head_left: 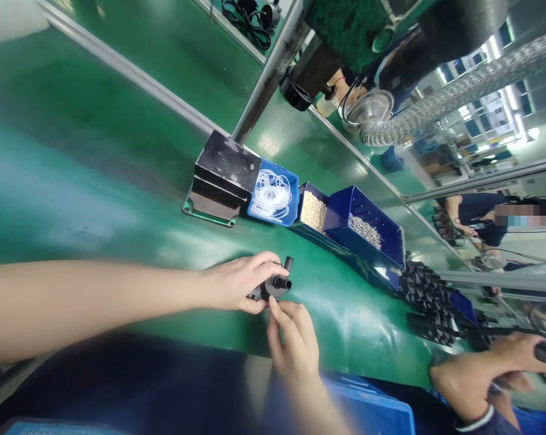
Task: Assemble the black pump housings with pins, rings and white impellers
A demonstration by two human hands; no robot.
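A black part point(276, 286) with two short pipe stubs is held above the green work surface, near the middle of the view. My left hand point(243, 279) is wrapped round it from the left, thumb below and fingers on top. From below right, my right hand point(295, 335) touches the lower edge of the part with its thumb and forefinger pinched together. Whatever lies between those fingertips is too small to make out.
Behind the hands stand a black metal block point(227, 166), a blue bin of white rings point(295, 196) and a dark blue bin of screws point(352, 199). Many black parts point(424, 290) lie at right, beside a co-worker's arm point(472, 377). A blue crate point(377, 408) is at the lower edge.
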